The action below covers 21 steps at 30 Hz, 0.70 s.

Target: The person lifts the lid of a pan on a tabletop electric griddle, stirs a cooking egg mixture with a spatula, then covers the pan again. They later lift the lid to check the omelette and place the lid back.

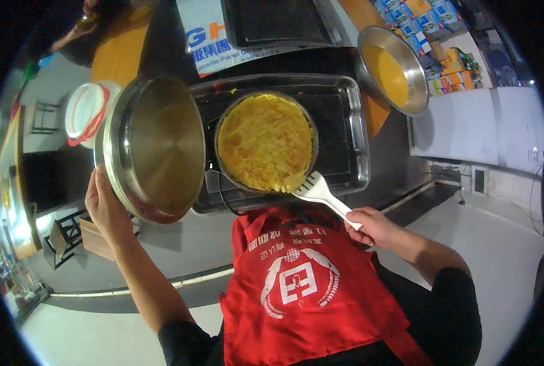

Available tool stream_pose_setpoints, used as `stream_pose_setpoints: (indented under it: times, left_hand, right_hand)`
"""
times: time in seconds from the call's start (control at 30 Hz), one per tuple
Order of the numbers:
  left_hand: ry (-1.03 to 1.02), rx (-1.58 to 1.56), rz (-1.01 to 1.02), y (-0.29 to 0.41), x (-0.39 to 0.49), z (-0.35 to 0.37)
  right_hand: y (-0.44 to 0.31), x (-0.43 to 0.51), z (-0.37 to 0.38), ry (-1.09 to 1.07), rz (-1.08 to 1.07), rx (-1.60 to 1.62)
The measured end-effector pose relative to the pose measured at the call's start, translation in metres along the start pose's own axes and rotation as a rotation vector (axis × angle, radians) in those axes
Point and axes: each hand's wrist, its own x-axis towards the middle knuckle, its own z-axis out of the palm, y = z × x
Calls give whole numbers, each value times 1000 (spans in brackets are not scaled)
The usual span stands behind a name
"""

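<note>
My left hand [106, 201] grips the edge of a round, shiny metal vessel [166, 151], tilted steeply to the left of the cooking area. Whether its inner or outer side faces me, I cannot tell. A white slotted plastic spatula [324, 194] is held by its handle in my right hand [370, 226]. Its slotted head touches the lower right edge of a yellow, browned egg pancake [265, 139]. That pancake fills a round dark pan [317, 137], which stands in a black rectangular tray [343, 132] with a shiny rim.
A steel bowl of yellow liquid [386, 75] stands at the upper right. Farther back are another dark tray [281, 20] and a printed white board [205, 39]. A white tub with a red rim [85, 112] is at left. A black cord [224, 194] hangs by the tray's front. Another person's hand [77, 29] shows upper left.
</note>
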Motion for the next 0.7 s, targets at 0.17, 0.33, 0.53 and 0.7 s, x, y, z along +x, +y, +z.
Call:
stream_pose_setpoints:
  times: [0.17,0.33,0.53,0.7]
  left_hand:
    - [1,11,10,2,-2,2]
    - [-2,4,26,3,-4,2]
    - [-2,2,21,3,-4,2]
    - [15,10,34,4,-4,5]
  right_hand:
    - [-6,1,9,-9,-26,0]
    - [-14,19,12,27,60,56]
    - [-48,33,30,-13,85,98]
    - [-82,33,38,-26,103,18]
